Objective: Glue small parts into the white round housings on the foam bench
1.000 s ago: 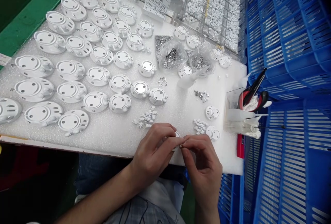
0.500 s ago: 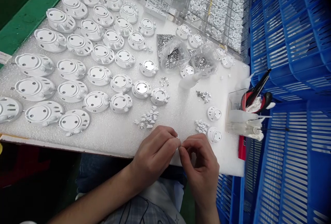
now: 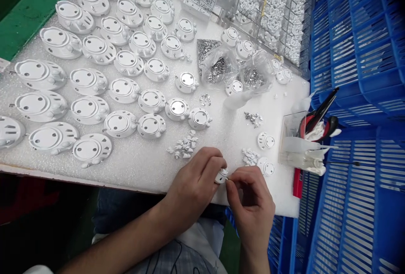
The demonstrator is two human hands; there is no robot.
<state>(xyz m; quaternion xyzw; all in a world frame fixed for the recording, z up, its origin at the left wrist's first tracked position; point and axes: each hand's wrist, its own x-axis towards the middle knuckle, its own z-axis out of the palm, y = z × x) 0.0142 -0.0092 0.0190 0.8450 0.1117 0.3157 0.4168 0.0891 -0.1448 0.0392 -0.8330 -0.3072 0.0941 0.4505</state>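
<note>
My left hand (image 3: 201,181) is closed around a round white plastic part (image 3: 222,175), held over the front edge of the foam-covered table (image 3: 139,164). Beside it, the thumb and forefinger of my right hand (image 3: 251,198) pinch together at the part's right side. Whatever small piece sits between those fingertips is mostly hidden. Just behind my hands lie a heap of small white pieces (image 3: 185,145) on the left and another small white heap (image 3: 249,156) on the right. Two similar white parts, one of them a round white housing (image 3: 265,140), rest near my right hand.
Rows of white housings (image 3: 88,109) cover the left side. Bags of small metal pieces (image 3: 218,69), a white squeeze bottle (image 3: 237,100) and a labelled compartment tray (image 3: 253,25) stand behind. At right are a clear holder (image 3: 286,130) with scissors (image 3: 316,122) and blue crates (image 3: 348,202).
My left hand has turned slightly, and the white part now shows between its fingers. My right fingertips stay pinched near it. The whole view has shifted a little.
</note>
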